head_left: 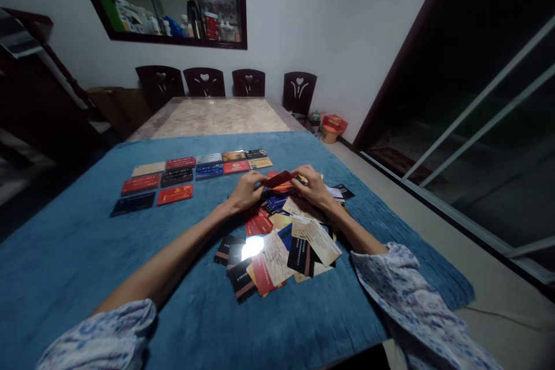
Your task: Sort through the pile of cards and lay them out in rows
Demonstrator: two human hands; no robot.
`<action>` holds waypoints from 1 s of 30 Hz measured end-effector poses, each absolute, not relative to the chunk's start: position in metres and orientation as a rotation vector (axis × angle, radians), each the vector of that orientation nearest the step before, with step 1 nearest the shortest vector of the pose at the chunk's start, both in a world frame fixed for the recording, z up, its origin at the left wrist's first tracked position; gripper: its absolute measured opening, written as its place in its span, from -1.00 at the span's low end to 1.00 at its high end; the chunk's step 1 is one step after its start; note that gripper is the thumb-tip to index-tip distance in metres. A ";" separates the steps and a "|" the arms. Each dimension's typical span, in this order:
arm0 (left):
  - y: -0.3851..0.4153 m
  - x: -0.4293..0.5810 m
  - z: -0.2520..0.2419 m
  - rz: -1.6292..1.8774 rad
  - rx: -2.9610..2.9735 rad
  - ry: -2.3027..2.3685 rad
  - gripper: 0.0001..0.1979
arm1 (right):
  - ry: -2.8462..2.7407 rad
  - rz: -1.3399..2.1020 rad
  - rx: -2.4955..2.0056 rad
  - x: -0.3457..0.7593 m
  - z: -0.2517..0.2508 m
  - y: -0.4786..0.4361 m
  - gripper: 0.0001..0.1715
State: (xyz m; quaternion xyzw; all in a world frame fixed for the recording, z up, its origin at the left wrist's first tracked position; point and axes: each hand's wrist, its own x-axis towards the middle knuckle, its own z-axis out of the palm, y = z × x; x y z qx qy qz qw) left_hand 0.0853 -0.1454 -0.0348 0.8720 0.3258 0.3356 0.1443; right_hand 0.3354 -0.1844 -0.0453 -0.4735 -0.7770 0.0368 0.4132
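A dark red card [278, 178] is held above the table between both hands. My left hand [246, 191] pinches its left end and my right hand [310, 184] pinches its right end. Under and in front of my hands lies a loose heap of cards [281, 245] in red, black, blue and cream, on a blue cloth [87, 254]. To the far left, several cards [176, 176] are laid flat in tidy rows.
The blue cloth covers the near part of a long table [217, 115] whose far end is bare marble. Several dark chairs [203, 82] stand at the far end. A glass door [485, 144] is at the right, a wall cabinet [173, 0] above.
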 end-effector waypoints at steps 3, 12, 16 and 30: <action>-0.147 0.086 -0.035 0.922 2.521 0.916 -0.71 | -1.896 0.129 -1.166 0.330 -0.044 -0.184 -0.77; -0.150 0.086 -0.030 1.023 2.502 0.910 -0.74 | -1.942 -0.137 -1.216 0.317 -0.034 -0.188 -0.71; -0.155 0.086 -0.025 1.157 2.487 0.901 -0.69 | -2.023 -0.269 -1.238 0.315 -0.025 -0.194 -0.67; -0.153 0.091 -0.037 1.270 2.400 0.833 -0.87 | -2.178 -0.535 -1.165 0.303 -0.026 -0.192 -0.71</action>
